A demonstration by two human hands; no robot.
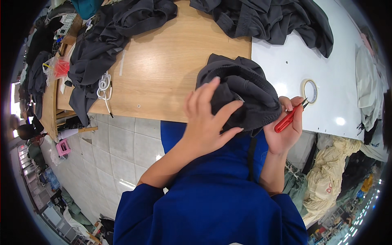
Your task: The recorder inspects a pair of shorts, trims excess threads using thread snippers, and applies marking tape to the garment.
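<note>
Head view, from the left edge across: a heap of dark grey garments (98, 49) sprawls over the far left corner of the wooden counter (171, 65), with a coil of white cord (105, 83) lying at its lower fringe, close to the counter's near edge. Beyond that corner sits a red plastic bag (60, 67). Below the near edge, pale floor tiles (118, 151) show.

Toward the middle, the left hand (208, 120) rests spread, fingers apart, pressed on top of a bunched dark grey garment (245, 87); it lies over the cloth rather than closing round it. This garment sits at the counter's near edge, right where the wood meets the white section of the counter (294, 61), and it spills partly over the edge toward the person's blue top (212, 192).

Just to the right, the right hand (286, 130) has its fingers curled around red thread snips (288, 118), with the blades pointing up and away; the same hand touches the garment's right side. Near the snips' tip, a roll of tape (309, 90) lies flat on the white surface. Another heap of dark grey clothing (269, 18) covers the far edge, and cream fabric (330, 171) hangs below the right end.
</note>
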